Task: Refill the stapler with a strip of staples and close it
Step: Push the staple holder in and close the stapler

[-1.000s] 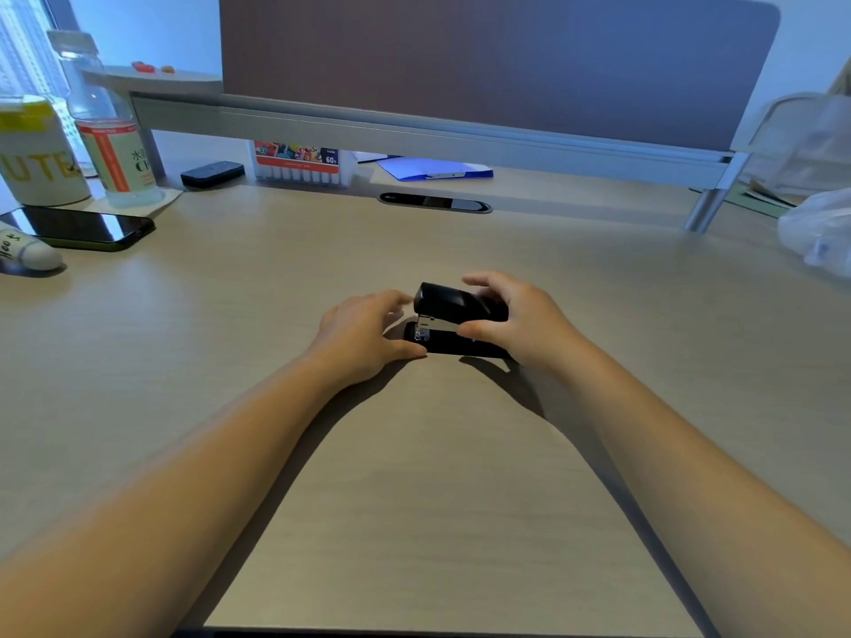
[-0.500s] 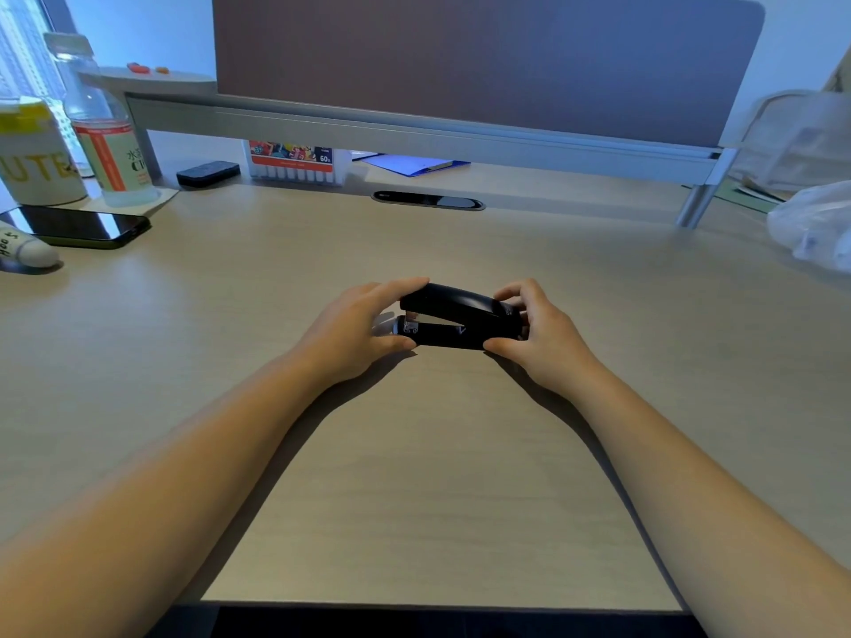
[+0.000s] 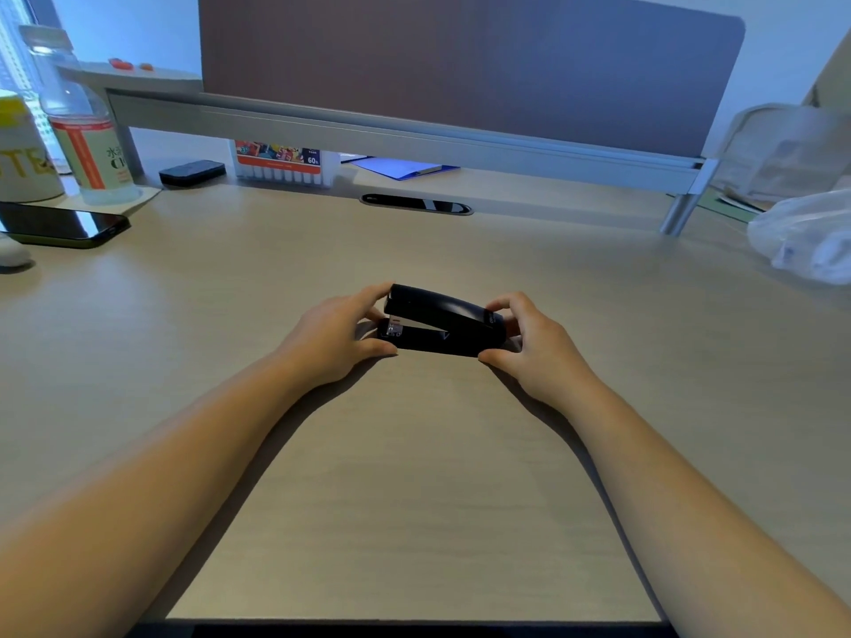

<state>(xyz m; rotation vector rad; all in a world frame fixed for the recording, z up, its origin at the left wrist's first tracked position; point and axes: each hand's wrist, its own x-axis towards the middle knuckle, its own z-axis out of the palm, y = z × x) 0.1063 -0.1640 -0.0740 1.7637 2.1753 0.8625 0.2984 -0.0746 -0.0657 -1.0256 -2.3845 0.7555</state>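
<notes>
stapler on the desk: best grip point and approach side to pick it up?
Grip the stapler across its long flat sides, near the hinged right end, coming from above. It lies lengthwise left to right on the desk, mouth to the left. The left hand and right hand now hold its ends.

The stapler (image 3: 442, 322) lies on the desk (image 3: 414, 476) between both hands (phone (image 3: 60, 225) far left).

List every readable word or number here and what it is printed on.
"60": marker box.
"TE", cut off by the frame edge: white and yellow container.
"C", plus smaller blurred characters: bottle label.
Stapler: small marking, unreadable.
</notes>
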